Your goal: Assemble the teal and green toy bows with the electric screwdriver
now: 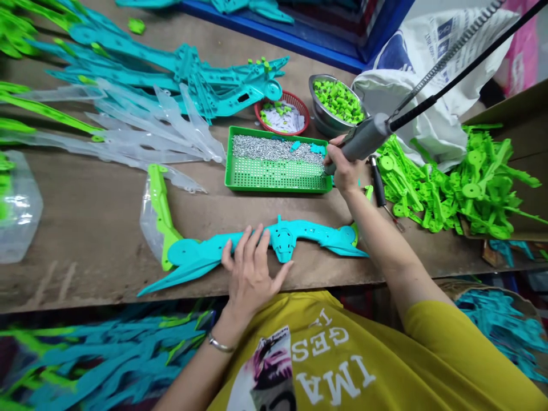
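Note:
A turquoise plastic toy bow lies across the bench's front, with a lime-green limb standing off its left end. My left hand rests on the bow just left of its centre block, fingers spread and open. In my right hand is a grey electric screwdriver, my fingers closed round its body, with a cable and coiled spring running up to the right. The screwdriver's tip is hidden by the hand, at the right end of a green perforated tray. Many small silver screws fill the tray's far half.
Behind the tray stand a red basket of white and green bits and a metal bowl of green pieces. Turquoise parts and clear plastic pieces pile up left. A black-handled screwdriver lies beside green parts at right.

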Available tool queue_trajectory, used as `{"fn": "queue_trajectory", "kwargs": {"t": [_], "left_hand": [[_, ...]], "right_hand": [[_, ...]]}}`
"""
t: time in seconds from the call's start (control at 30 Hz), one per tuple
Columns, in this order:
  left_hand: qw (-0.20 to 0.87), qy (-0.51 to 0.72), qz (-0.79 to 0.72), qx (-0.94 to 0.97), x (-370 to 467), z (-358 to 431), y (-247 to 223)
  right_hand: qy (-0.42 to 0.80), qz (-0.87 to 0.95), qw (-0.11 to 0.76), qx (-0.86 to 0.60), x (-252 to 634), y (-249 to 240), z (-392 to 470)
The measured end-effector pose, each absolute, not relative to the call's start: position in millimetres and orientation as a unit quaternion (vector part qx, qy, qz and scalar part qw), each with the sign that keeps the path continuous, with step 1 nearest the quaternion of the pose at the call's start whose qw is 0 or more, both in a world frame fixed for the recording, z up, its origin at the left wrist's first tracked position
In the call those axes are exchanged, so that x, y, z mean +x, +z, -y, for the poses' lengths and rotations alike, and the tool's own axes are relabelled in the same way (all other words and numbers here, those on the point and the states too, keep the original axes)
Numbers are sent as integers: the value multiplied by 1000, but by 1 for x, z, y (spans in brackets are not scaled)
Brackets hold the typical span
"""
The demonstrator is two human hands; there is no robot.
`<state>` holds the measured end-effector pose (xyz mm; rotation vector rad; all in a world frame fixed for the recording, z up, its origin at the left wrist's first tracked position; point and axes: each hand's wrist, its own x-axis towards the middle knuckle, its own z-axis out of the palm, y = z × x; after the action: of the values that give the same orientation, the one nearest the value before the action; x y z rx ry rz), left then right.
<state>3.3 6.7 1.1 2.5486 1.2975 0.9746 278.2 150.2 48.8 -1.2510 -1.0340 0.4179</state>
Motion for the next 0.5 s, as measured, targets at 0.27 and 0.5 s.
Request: {"fn": "queue_trajectory", "kwargs": {"t": [0.27,0.5], "left_hand": [[59,322,-424,845,4,-8,0],[52,324,-417,848,4,-8,-2]], "right_hand": [[186,468,676,-538,280,49,-150],[196,460,668,-551,280,48,-153]]}}
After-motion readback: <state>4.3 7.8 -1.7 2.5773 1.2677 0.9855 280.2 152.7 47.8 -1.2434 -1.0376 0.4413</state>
